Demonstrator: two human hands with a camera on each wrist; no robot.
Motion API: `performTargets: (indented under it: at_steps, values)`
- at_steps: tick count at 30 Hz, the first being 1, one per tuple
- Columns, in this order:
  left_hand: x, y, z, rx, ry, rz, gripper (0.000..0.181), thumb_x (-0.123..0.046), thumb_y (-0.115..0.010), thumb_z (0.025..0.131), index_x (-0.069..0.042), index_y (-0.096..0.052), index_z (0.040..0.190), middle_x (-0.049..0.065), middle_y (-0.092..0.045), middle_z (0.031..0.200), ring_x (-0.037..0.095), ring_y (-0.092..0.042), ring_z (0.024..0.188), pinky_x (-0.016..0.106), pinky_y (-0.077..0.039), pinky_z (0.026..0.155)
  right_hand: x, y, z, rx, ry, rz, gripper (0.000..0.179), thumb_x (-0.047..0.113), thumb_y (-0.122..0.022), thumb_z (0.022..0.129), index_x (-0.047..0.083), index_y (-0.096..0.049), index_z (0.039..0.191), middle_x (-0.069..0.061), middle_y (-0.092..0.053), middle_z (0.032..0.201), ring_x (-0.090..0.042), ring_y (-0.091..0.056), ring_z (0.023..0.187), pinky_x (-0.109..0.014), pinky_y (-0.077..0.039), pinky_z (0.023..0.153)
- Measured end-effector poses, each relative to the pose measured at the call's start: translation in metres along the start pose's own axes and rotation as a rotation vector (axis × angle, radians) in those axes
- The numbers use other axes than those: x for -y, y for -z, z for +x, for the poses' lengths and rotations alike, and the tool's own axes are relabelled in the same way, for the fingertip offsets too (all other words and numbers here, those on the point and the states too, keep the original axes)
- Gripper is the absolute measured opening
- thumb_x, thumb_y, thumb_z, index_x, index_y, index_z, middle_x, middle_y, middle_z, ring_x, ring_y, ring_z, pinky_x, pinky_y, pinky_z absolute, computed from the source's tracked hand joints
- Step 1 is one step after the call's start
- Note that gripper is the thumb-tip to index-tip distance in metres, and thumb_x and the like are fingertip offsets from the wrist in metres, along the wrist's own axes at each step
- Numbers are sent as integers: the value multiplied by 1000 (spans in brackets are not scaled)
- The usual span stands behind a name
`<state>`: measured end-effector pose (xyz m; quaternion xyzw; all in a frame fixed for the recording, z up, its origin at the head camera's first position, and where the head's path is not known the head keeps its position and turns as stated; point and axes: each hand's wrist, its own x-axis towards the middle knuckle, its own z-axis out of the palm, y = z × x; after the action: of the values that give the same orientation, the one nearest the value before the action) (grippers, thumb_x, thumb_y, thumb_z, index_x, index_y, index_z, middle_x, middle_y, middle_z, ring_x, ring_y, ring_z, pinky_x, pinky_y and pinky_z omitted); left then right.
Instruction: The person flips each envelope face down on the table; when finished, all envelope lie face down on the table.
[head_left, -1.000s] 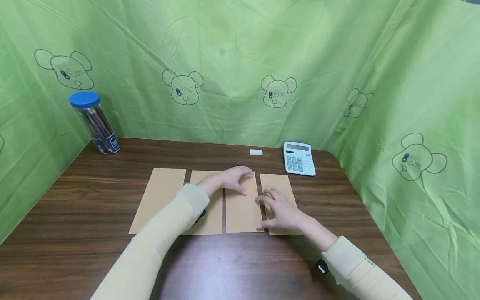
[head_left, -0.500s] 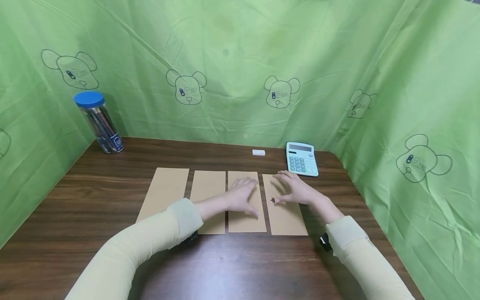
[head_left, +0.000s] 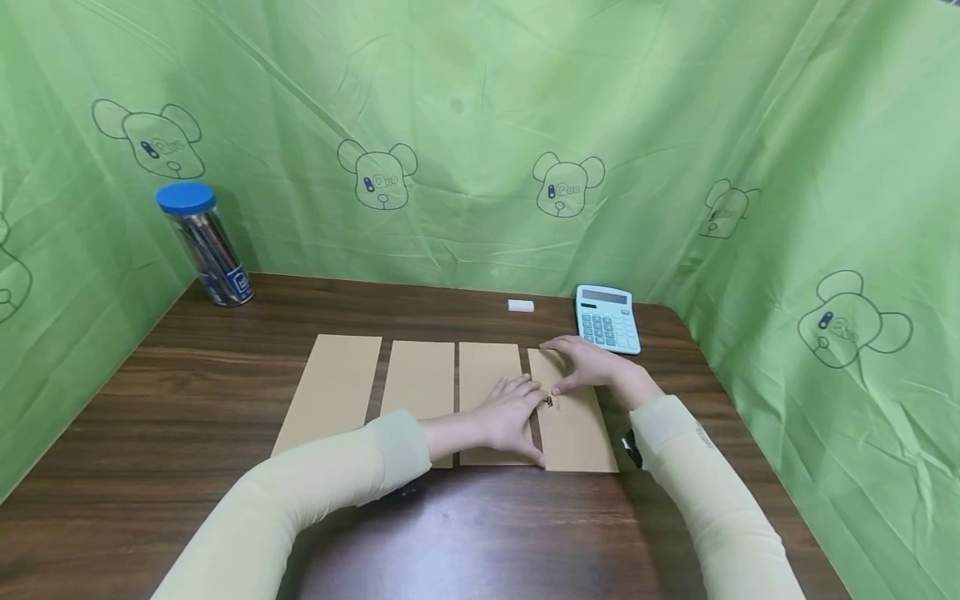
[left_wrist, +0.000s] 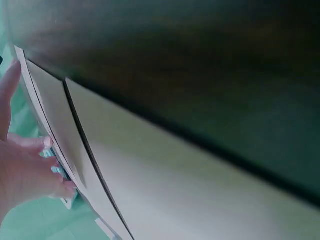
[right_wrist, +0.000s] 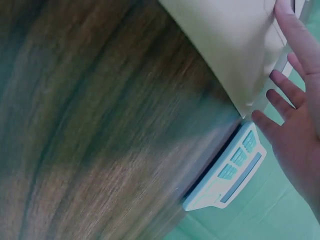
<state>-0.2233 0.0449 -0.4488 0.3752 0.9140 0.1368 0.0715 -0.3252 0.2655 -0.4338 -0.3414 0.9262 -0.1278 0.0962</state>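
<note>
Several tan kraft-paper rectangles lie side by side on the dark wooden table (head_left: 480,542). Both hands are at the rightmost rectangle (head_left: 583,437), which bears a small dark crown-like print (head_left: 548,402). My left hand (head_left: 504,423) is spread across the neighbouring rectangle (head_left: 480,358), its fingertips by the print and its thumb at the near left corner of the rightmost one. At that piece's far edge are the fingers of my right hand (head_left: 592,367), its thumb close to the print. In the right wrist view, the right hand (right_wrist: 297,120) shows spread fingers along the paper's edge.
Just beyond the right hand lies a light blue calculator (head_left: 607,319). A small white block (head_left: 521,306) is at the back of the table. A clear cylinder with a blue lid (head_left: 213,254) stands back left. Green curtain (head_left: 465,167) encloses the table's back and sides.
My left hand has moved right and nearer, from the third rectangle onto the left edge of the rightmost one. My right hand has moved from its near left part to its far edge, uncovering the print.
</note>
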Motion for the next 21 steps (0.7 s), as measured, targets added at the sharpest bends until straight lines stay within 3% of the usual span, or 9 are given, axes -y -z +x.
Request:
performTargets:
  at_steps: [5,16,21]
  values:
    - [3,2,4,80,-35,25,104,-69,-72,62,-16,-36,145,10,-26,154,32,-13,144,55,-11,114,-2,0,1,5,10,21,83,37,-83,69,3,-47,136,-18,-48,135,-37,-42,126,-54,-31,106]
    - [5,4,4,94,-44,12,100,-66,-73,64,-17,-39,143,7,-28,153,33,-17,143,57,-12,113,-3,0,7,29,-8,61,82,36,-86,63,14,-50,133,-14,-49,127,-34,-44,119,-55,-35,99]
    - [3,3,4,84,-39,31,98,-67,-72,64,-19,-40,142,7,-29,153,31,-18,143,57,-13,113,-7,1,11,17,-40,124,72,21,-85,67,14,-51,129,-14,-49,113,-30,-47,106,-46,-41,88]
